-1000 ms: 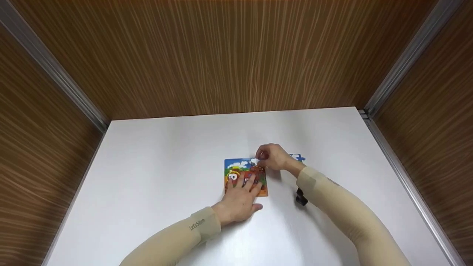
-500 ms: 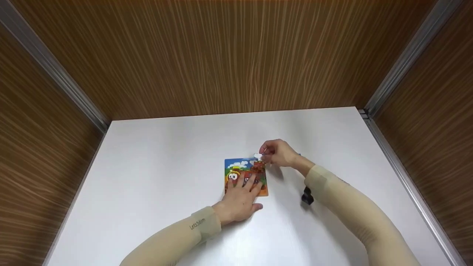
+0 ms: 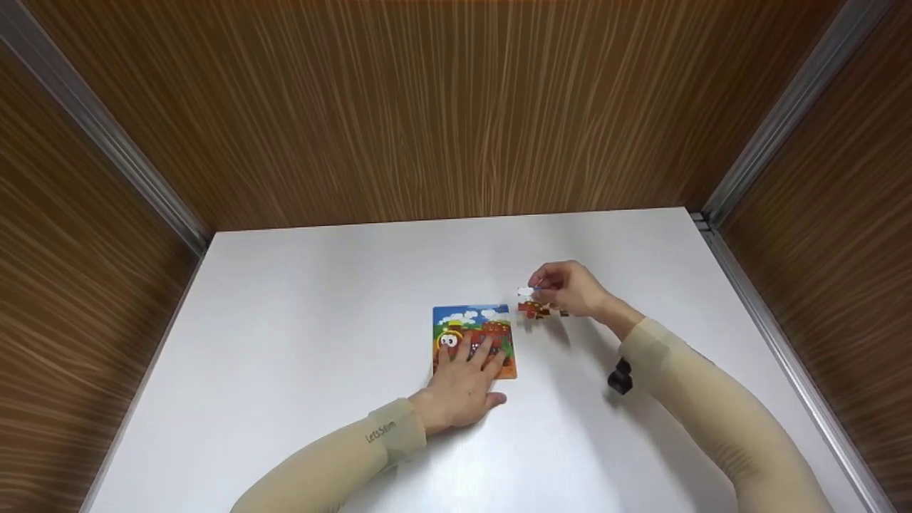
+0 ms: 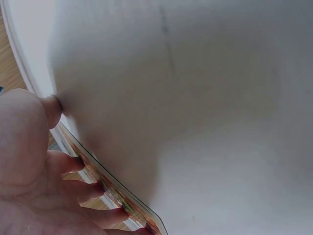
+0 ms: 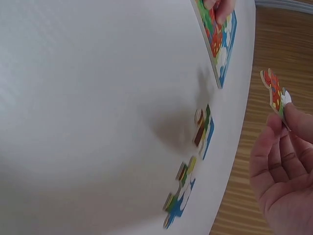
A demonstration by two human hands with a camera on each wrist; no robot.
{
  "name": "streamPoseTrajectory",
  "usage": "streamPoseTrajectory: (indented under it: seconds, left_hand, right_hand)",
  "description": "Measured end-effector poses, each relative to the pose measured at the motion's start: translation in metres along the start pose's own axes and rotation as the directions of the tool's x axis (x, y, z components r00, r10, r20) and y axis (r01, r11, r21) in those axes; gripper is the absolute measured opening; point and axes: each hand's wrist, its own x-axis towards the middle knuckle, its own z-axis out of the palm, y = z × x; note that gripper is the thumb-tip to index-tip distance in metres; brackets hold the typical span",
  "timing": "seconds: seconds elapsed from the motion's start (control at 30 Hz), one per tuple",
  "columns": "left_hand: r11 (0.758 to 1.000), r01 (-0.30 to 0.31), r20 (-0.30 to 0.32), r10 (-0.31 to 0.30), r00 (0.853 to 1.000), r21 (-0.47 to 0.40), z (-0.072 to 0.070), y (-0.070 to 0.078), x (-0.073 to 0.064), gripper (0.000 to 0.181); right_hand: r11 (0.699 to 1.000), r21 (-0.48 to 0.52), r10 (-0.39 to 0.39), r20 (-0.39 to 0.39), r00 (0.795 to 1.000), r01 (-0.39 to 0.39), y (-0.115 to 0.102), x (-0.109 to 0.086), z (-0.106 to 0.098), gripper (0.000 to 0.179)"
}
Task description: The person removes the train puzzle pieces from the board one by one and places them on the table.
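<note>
A square picture puzzle board point(image 3: 470, 312) with a red cartoon train and white clouds lies on the white table. My left hand point(image 3: 459, 390) rests on it with fingers spread, the fingertips over its lower half. In the left wrist view the fingers point(image 4: 88, 191) reach past the board's near edge point(image 4: 115, 183). Right of the board, my right hand point(image 3: 576, 291) pinches a red, yellow and white puzzle piece point(image 5: 275, 92) between thumb and fingertips, held up above the table. Two loose puzzle pieces, one nearer the board point(image 5: 204, 131) and one farther point(image 5: 180, 193), lie on the table.
A small black device point(image 3: 620, 377) is at my right wrist. Wood-grain panels point(image 3: 456, 107) stand behind the white table point(image 3: 320, 306) and along both sides, with metal rails point(image 3: 776, 107) at the corners.
My right hand has lifted the puzzle piece away from the board's upper right corner and carried it to the right. The left hand and board have stayed put.
</note>
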Motion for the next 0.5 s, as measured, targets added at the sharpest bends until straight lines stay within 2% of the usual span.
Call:
streamPoseTrajectory:
  seconds: [0.5]
  left_hand:
    - [1.000, 0.002, 0.005, -0.002, 1.000, -0.014, -0.001, 0.000, 0.000, 0.078]
  right_hand:
    - [0.997, 0.028, 0.074, -0.097, 0.993, -0.071, 0.023, -0.023, -0.039, 0.025]
